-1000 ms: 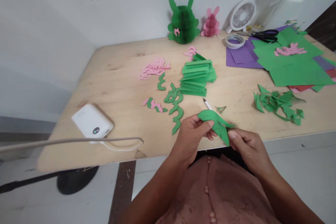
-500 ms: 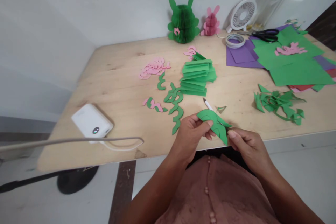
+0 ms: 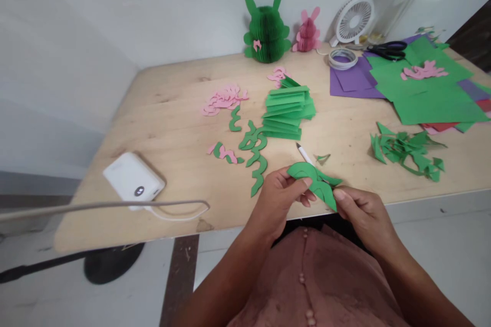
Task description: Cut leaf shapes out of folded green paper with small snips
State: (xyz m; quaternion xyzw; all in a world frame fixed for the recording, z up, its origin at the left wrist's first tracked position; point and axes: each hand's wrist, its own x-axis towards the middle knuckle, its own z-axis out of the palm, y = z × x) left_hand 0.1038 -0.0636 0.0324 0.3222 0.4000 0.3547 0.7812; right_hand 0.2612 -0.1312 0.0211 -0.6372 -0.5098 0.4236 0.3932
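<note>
Two hands, the left hand (image 3: 276, 202) and the right hand (image 3: 364, 217), pinch one green paper cutout (image 3: 315, 182) between them, held above the front edge of the desk (image 3: 164, 117), near a white pen (image 3: 304, 153).

A green paper cutout (image 3: 312, 172), a curved, multi-lobed leaf form with pointed tips, is suspended just above the front edge of the desk (image 3: 115, 127). The left hand (image 3: 278, 199) pinches its rounded end; the right hand (image 3: 362, 214) pinches its lower point.

One head-worn camera looks forward and down, close above the left hand (image 3: 276, 204) and right hand (image 3: 364, 217), desk (image 3: 172, 127) beyond
</note>
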